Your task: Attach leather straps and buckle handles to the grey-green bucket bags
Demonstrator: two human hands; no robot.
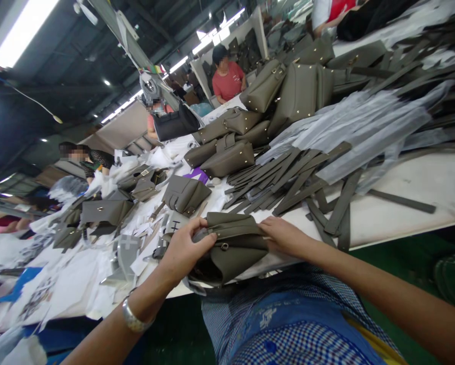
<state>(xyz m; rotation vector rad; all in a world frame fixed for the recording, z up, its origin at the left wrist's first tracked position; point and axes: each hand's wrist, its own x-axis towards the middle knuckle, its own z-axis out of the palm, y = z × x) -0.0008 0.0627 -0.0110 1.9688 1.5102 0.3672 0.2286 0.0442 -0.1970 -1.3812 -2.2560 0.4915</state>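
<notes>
An olive-green handbag [242,253] lies at the table's front edge, tilted, with its mouth facing left and a small metal ring fitting on its side. My left hand [193,246] grips the bag's upper left edge, thumb on the near side and fingers over the far side. At the bag's right end my right hand [278,230] is closed on its edge; its fingertips are partly hidden behind the bag. Just beyond the bag lies a pile of olive straps [284,177]. Another olive bag [185,193] sits behind my left hand.
Finished-looking olive bags [229,157] are heaped toward the back, beside clear plastic sleeves [349,121]. White paper and plastic [67,284] cover the table's left side, near a grey tape-like holder [126,253]. A person in a red shirt [229,78] and other people work across the table.
</notes>
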